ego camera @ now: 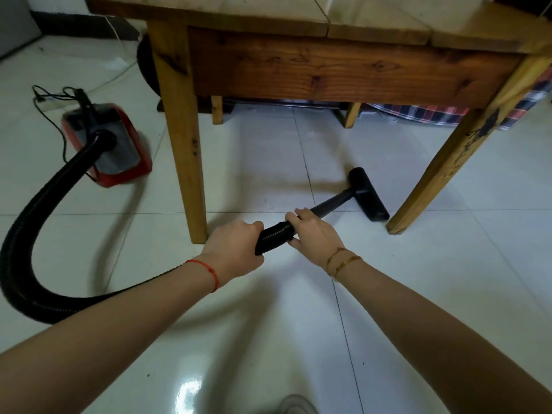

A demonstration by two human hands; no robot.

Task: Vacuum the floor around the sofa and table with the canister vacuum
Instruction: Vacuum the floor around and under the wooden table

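Note:
A red and grey canister vacuum (119, 144) sits on the white tile floor at the left. Its black ribbed hose (33, 222) loops down and right to my hands. My left hand (236, 249) grips the hose end, and my right hand (313, 234) grips it just ahead, where the black wand (331, 203) starts. The black floor nozzle (369, 194) lies flat on the tiles under the wooden table (328, 64), close to the front right leg (460, 162).
The table's front left leg (185, 150) stands just left of my hands. A plaid cloth (433, 112) hangs behind the table at the right. A power strip with black cords (50, 103) lies beyond the canister. My shoe (295, 404) shows at the bottom edge.

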